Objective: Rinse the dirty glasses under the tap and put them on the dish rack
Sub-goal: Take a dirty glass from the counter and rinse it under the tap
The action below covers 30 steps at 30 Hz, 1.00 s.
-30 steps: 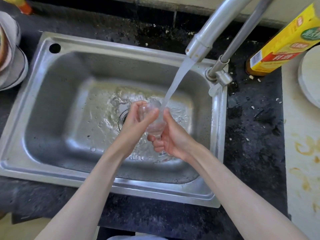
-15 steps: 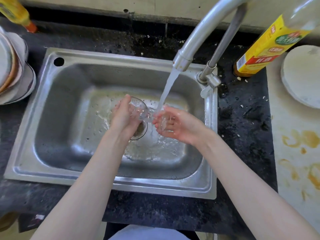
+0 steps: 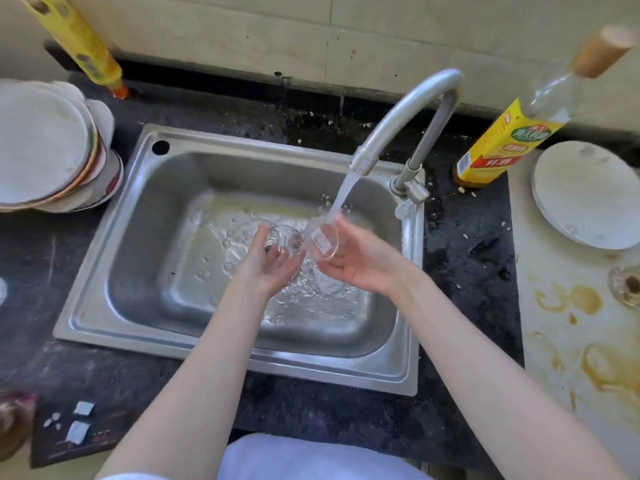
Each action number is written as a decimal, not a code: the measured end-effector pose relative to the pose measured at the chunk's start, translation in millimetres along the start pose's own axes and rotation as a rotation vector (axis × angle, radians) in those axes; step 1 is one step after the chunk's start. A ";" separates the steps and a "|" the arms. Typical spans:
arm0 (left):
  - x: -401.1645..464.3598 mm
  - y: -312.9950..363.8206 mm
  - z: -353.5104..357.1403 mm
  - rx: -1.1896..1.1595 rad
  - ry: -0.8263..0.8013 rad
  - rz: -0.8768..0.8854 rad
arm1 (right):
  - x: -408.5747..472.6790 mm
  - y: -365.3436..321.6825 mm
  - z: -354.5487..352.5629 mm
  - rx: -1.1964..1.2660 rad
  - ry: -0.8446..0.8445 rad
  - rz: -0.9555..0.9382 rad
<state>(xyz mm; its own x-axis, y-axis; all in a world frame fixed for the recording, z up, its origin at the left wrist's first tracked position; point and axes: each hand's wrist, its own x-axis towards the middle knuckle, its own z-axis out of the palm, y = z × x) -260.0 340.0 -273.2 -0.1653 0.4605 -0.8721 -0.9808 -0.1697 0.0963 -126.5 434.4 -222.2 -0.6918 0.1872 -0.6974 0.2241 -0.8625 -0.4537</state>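
A clear stemmed glass lies on its side over the steel sink, held between both hands. My left hand grips its bowl from below, thumb on the far side. My right hand cups the round foot, which bears a small sticker and faces me. Water from the curved tap falls onto the foot and splashes into the basin. Another stemmed glass, with brown dregs, stands on the stained counter at the far right edge.
Stacked plates sit left of the sink, with a yellow bottle behind them. A yellow-labelled bottle and a white plate stand to the right. Brown stains mark the pale counter. No dish rack shows.
The glass went from upright in both hands to lying sideways, with the hands spread apart along it. The stream now hits its foot. The view has tilted up.
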 end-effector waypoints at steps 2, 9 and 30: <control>-5.6 -1.4 6.6 0.104 0.022 0.153 | -1.4 -0.2 1.6 -0.161 0.040 -0.015; -31.5 -3.3 31.1 0.570 0.090 0.537 | -7.7 -9.4 11.2 -0.863 0.072 -0.089; -79.0 -37.7 55.7 1.321 -0.337 0.730 | -10.8 29.2 -6.2 -0.819 0.392 -0.604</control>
<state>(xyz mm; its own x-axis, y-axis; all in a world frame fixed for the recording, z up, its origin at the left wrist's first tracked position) -215.8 358.6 -181.3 -0.4697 0.8224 -0.3210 -0.0391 0.3439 0.9382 -108.2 410.0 -231.4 -0.6069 0.7368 -0.2980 0.4107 -0.0303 -0.9113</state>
